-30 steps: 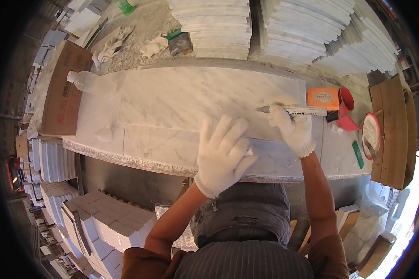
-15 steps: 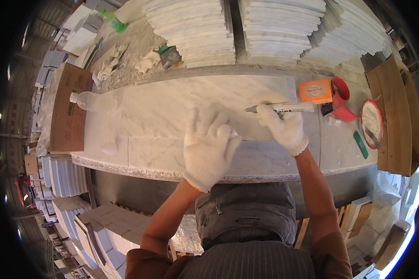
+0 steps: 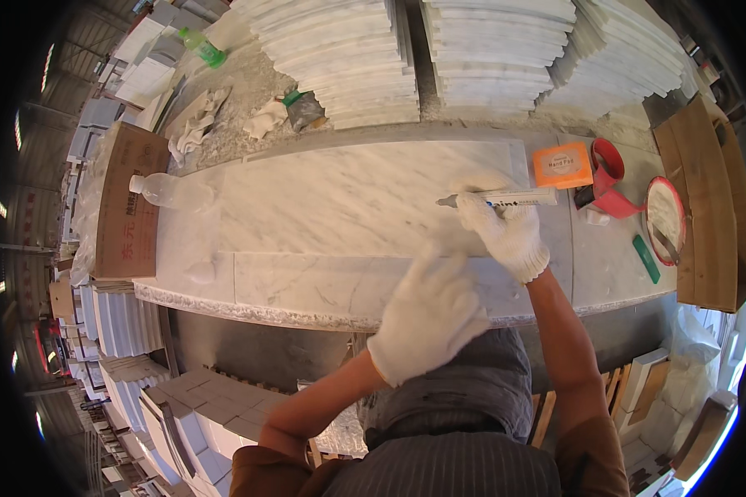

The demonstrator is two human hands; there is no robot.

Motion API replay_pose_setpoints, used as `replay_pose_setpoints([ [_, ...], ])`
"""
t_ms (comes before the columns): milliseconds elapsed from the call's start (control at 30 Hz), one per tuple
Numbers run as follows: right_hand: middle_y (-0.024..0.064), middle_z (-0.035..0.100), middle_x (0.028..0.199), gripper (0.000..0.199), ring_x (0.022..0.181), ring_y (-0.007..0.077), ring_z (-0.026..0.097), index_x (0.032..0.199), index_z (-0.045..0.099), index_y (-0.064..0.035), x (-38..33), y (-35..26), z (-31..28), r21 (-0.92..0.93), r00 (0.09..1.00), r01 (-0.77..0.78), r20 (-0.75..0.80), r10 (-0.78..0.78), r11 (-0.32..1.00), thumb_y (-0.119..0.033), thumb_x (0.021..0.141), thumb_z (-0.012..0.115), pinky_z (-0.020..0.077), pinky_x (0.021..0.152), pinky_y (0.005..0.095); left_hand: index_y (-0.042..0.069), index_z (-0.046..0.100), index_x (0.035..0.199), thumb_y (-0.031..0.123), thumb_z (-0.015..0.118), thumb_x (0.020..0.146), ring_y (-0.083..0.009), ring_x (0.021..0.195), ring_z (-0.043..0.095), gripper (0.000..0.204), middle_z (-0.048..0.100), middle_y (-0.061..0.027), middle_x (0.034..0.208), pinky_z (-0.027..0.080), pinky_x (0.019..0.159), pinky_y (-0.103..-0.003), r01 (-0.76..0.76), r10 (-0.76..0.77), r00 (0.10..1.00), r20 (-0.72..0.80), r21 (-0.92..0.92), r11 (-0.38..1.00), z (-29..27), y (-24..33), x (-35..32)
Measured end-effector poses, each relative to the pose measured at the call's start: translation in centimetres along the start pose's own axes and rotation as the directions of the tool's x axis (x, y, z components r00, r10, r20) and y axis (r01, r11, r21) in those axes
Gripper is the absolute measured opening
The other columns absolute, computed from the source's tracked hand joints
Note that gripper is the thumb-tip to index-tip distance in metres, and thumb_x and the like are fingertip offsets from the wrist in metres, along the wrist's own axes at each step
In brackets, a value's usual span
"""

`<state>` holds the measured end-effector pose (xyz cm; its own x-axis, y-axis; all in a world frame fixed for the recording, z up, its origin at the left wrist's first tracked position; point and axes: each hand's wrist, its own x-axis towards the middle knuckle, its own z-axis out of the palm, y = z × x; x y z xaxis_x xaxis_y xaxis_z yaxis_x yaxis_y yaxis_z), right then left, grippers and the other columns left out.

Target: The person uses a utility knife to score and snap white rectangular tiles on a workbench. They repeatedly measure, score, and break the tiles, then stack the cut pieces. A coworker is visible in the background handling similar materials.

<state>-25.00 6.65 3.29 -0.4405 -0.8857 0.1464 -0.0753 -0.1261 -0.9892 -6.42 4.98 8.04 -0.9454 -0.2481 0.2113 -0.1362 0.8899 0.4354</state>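
My right hand (image 3: 506, 236), in a white knitted glove, is closed around a white paint marker (image 3: 522, 197). The marker lies nearly level, its grey tip end pointing left above a long white marble slab (image 3: 307, 195) with grey veins. My left hand (image 3: 431, 319), gloved the same way, is over the bench's front edge close to my apron. Motion blurs its fingers, which look loosely spread, and nothing shows in them. Along the near side of the slab runs a narrower marble strip (image 3: 315, 277).
At the right are an orange box (image 3: 562, 166), a red tape roll (image 3: 607, 161), a round red-rimmed dish (image 3: 665, 211), a green strip (image 3: 646, 258) and cardboard (image 3: 695, 199). A clear bottle (image 3: 170, 190) lies by a carton (image 3: 133, 203) at left. Stacked slabs (image 3: 497, 50) stand behind.
My left hand has come off the slab, moving toward me and to the right. My right hand keeps the marker in nearly the same place.
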Motion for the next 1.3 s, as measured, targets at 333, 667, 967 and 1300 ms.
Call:
replay_pose_setpoints([
  [333,0.0037,0.069,0.090,0.017,0.074,0.0066,0.060,0.111,0.068,0.0012,-0.1,-0.4,-0.2,0.016,1.000,-0.002,0.030,0.002,1.000,-0.006,0.095,0.066,0.0505,0.066,0.0232,0.009,0.057,0.100,0.019,0.074,0.082,-0.0393,0.125,0.052,0.027,0.060,-0.0167,0.123,0.036,0.107,-0.060,0.209,-0.160,0.932,-0.327,0.120,0.971,-0.2,-2.0,-3.0],
  [667,0.0039,0.070,0.091,0.019,0.075,0.0063,0.060,0.113,0.068,0.0013,-0.1,1.2,-0.6,-0.157,0.992,0.111,0.070,-0.101,0.981,-0.005,0.095,0.066,0.0510,0.065,0.0233,0.006,0.058,0.094,0.024,0.071,0.085,-0.0377,0.129,0.052,0.024,0.059,-0.0198,0.129,0.028,0.116,-0.061,0.114,-0.107,0.986,-0.132,0.050,0.992,1.3,-0.3,-0.3],
  [967,0.0031,0.069,0.087,0.019,0.072,0.0075,0.061,0.112,0.068,0.0010,-0.1,-0.3,-0.1,-0.055,0.998,0.027,0.055,-0.024,0.998,-0.007,0.095,0.065,0.0510,0.064,0.0237,0.007,0.057,0.091,0.022,0.071,0.086,-0.0376,0.122,0.057,0.021,0.064,-0.0151,0.121,0.028,0.116,-0.062,0.261,-0.201,0.941,-0.273,0.207,0.943,0.4,-2.2,-0.1],
  [1300,0.0025,0.071,0.088,0.014,0.079,0.0086,0.061,0.103,0.071,0.0003,-0.2,-0.5,-0.2,0.007,0.997,-0.075,0.013,0.075,0.997,-0.009,0.092,0.071,0.0509,0.071,0.0261,0.006,0.059,0.088,0.021,0.070,0.086,-0.0376,0.126,0.054,0.019,0.065,-0.0171,0.121,0.029,0.115,-0.061,0.263,-0.211,0.943,-0.259,0.187,0.946,-0.4,-2.3,0.2],
])
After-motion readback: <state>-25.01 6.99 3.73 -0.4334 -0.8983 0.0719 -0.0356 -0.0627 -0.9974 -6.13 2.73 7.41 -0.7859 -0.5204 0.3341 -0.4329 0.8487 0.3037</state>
